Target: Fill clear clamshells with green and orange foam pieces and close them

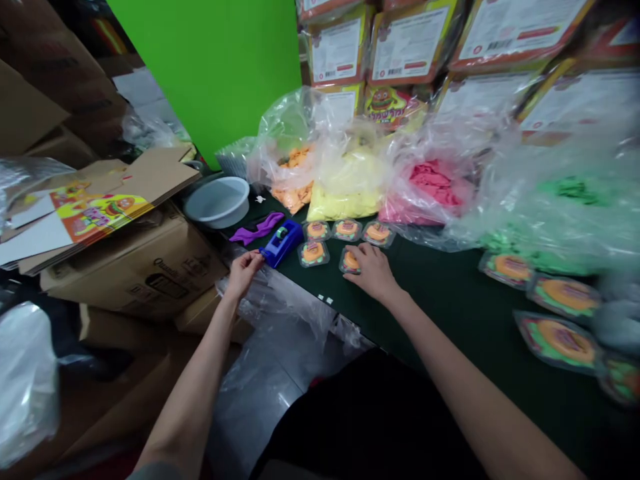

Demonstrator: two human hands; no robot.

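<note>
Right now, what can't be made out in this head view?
- Burger toy pack: mostly covered by the right hand.
- Blue tape dispenser: the near end is hidden by the left hand, so the grip is unclear.
- Stacked boxes' labels: print too small and blurred.
- Packs at the right edge: motion-blurred, one cut off.

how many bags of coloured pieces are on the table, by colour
orange bag: 1
yellow bag: 1
pink bag: 1
green bag: 1
total: 4
</note>
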